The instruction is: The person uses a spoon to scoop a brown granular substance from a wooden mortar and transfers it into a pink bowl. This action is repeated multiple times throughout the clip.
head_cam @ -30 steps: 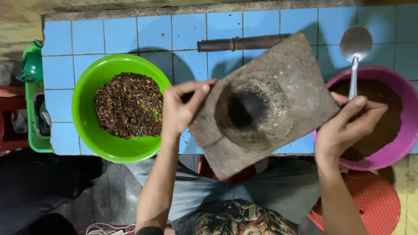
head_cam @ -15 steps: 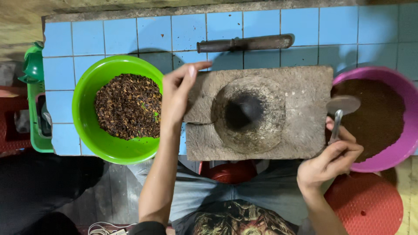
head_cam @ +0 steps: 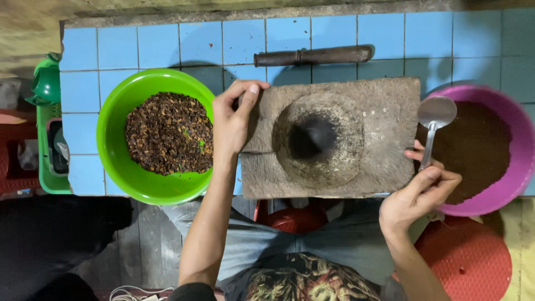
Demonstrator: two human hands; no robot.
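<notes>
A grey stone mortar slab (head_cam: pixel 384 117) with a round hollow lies flat on the blue tiled counter (head_cam: pixel 167 50). My left hand (head_cam: pixel 233 120) grips its left edge. My right hand (head_cam: pixel 421 195) holds a metal spoon (head_cam: pixel 436 114) at the slab's right side, its bowl over the rim of a purple bowl (head_cam: pixel 521 150) filled with dark ground powder. A green bowl (head_cam: pixel 120 161) of coarse brown bits sits to the left of my left hand.
A dark pestle (head_cam: pixel 315 56) lies on the tiles behind the slab. A green basket (head_cam: pixel 47 139) stands at the counter's left end. Red plastic stools (head_cam: pixel 468 262) sit below by my legs.
The slab has dropped from tilted toward the purple bowl to lying flat. My right hand, with the spoon, has moved down to the slab's right side.
</notes>
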